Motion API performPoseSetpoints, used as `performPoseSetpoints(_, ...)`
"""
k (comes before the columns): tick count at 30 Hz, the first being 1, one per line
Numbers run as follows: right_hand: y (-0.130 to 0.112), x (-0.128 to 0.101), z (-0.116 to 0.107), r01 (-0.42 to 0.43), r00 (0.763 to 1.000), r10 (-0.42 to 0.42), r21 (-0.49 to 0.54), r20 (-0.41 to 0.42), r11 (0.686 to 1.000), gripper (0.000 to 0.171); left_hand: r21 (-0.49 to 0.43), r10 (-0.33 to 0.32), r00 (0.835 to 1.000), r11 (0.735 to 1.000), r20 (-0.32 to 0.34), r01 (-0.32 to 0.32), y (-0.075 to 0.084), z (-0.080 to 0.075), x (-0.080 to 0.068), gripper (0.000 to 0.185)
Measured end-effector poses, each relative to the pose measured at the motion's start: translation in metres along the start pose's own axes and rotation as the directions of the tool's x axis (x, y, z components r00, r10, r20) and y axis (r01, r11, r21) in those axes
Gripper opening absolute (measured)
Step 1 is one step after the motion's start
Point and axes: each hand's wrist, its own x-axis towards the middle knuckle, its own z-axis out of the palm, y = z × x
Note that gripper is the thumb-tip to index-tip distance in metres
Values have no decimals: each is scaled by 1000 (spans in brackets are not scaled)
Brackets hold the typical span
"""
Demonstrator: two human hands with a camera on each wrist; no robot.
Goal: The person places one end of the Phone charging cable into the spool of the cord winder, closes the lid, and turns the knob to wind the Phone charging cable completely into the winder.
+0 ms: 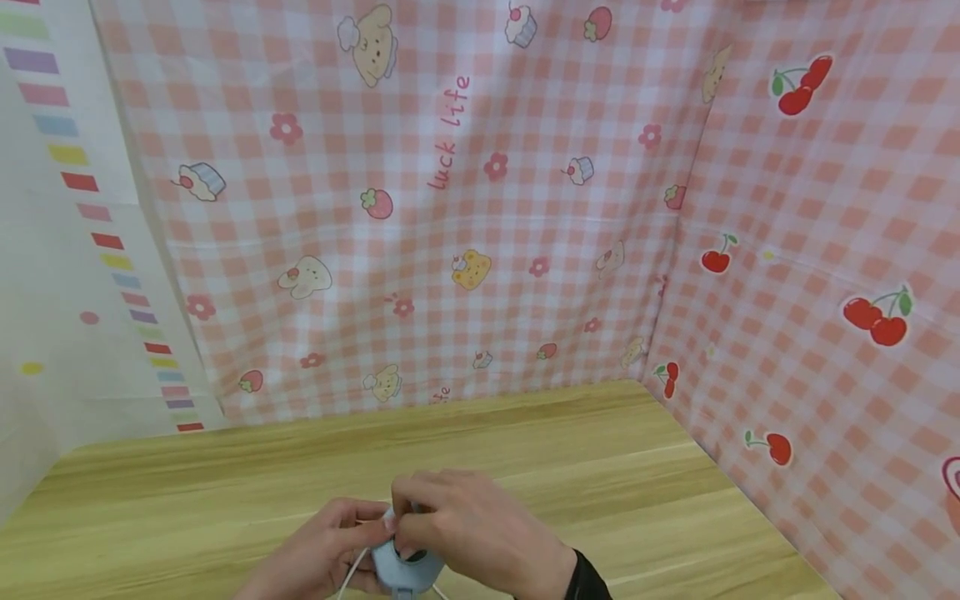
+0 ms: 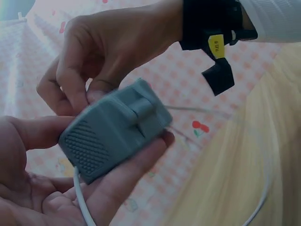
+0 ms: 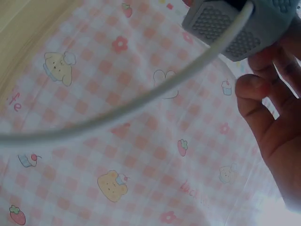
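A small grey-blue case with ribbed ends and a dark round recess on top is held low over the table in front of me. My left hand grips it from the side, thumb and fingers along its edges. White cable leads out of the case on two sides. My right hand is over the case from the other side, its curled thumb and forefinger at the recess. What these fingertips pinch inside is hidden. In the right wrist view, the right hand's fingers are bent close beside the ribbed end.
A wood-grain table lies beneath both hands. Pink checked cloth with cartoon prints hangs at the back, and cherry-print cloth stands at the right. A black band with a dangling strap end is on the right wrist.
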Motion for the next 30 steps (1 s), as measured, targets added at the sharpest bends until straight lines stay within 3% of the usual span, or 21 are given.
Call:
performPoseSetpoints(6, 4, -2, -2, 65, 997, -67, 64, 36, 996, 21, 21, -4, 999, 1000, 33, 3, 1, -4, -3, 32)
performPoseSetpoints(11, 3, -1, -6, 78, 997, -78, -9, 5, 997, 9, 58, -37, 999, 998, 20, 36, 2, 2, -2, 34)
performPoseSetpoints(14, 3, 0, -3, 24, 1000, -25, -78, -17, 997, 11, 24, -24, 1000, 999, 10, 24, 0, 3, 0, 34)
performPoseSetpoints(18, 2, 2, 8, -138, 986, 129, -79, -110, 987, 33, -17, 49, 996, 999, -77, -51, -2, 0, 1, 41)
performPoseSetpoints(20, 0, 4, 15, -215, 964, 212, 1, -162, 977, 41, -18, 77, 988, 997, -134, -80, -1, -2, 0, 45)
performPoseSetpoints(22, -1, 6, 19, -238, 949, 248, 73, -193, 969, 42, -7, 83, 981, 996, -176, -86, 0, -2, -2, 44)
performPoseSetpoints(26, 3, 3, 14, -121, 975, 142, 125, -172, 985, 22, 24, 46, 985, 999, -168, -42, 4, -1, -5, 32)
performPoseSetpoints(28, 5, 0, 8, -27, 988, 43, 107, -147, 994, 8, 54, 28, 994, 998, -110, -22, 6, -2, -6, 32)
performPoseSetpoints(30, 5, -2, 3, 49, 993, -36, 115, -112, 992, 8, 70, 16, 999, 997, -42, -13, 7, -2, -7, 34)
